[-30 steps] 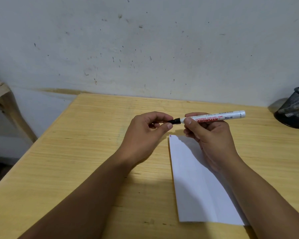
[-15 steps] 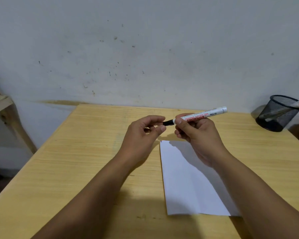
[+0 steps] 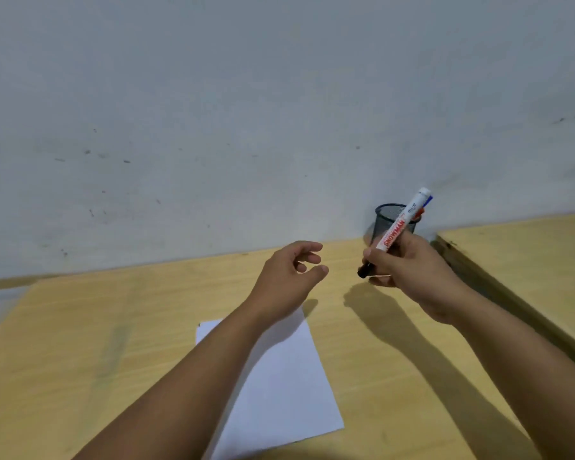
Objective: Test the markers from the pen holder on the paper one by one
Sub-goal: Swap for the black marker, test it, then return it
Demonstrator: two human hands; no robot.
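Where half a second ago my two hands met at the black cap end of the marker, they are now apart. My left hand (image 3: 291, 277) floats alone above the table, its fingers loosely curled and half open, holding nothing that I can see. My right hand (image 3: 409, 273) is closed around the marker (image 3: 397, 232) and has swung it from nearly level to steeply tilted, black end down and to the left, white end up and to the right. The view has also shifted: the paper (image 3: 279, 386) sits lower in the picture, partly under my left forearm, and the pen holder (image 3: 390, 220) now appears near the middle right instead of at the far right edge.

The pen holder is a black wire-mesh cup, round and tapering, standing at the back of the table against the wall. The raised marker crosses in front of it. Just behind the marker's white end I can make out a blue tip and a red-orange bit poking out by the rim; I cannot tell how many markers are inside.

The marker is a white cylinder with red lettering reading SNOWMAN. The paper is a plain white rectangular sheet lying flat. The table (image 3: 80, 343) is pale yellow wood with a fine straight grain. A second surface (image 3: 528, 254) of the same wood lies to the right, past a dark gap. The wall (image 3: 246, 111) is dull grey-white and speckled with small dark marks.
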